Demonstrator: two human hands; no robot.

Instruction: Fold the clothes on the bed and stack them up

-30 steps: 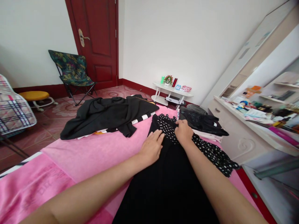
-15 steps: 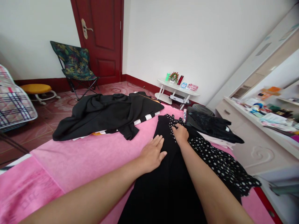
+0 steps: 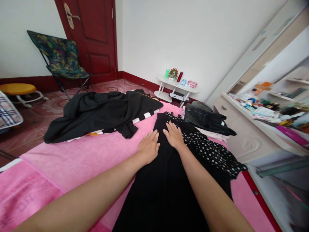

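A black dress (image 3: 166,180) with a polka-dot sleeve and collar lies spread on the pink bed cover (image 3: 96,164). My left hand (image 3: 148,148) rests flat on the dress's left edge, fingers extended. Flat on the upper part of the dress, just below the dotted collar (image 3: 172,116), lies my right hand (image 3: 174,135) with its fingers apart. The dotted sleeve (image 3: 212,151) fans out to the right, beyond my right forearm. Neither hand grips the cloth.
A heap of black clothing (image 3: 103,112) lies on the bed at left. More folded dark garments (image 3: 207,119) are stacked at the far right. A cluttered dresser (image 3: 256,129) borders the right side. Behind stand a folding chair (image 3: 60,58), yellow stool (image 3: 18,88) and small white table (image 3: 177,85).
My right hand has let go of its pinch at the dotted collar and opened flat on the black cloth, closer to my left hand. The camera view has turned slightly right.
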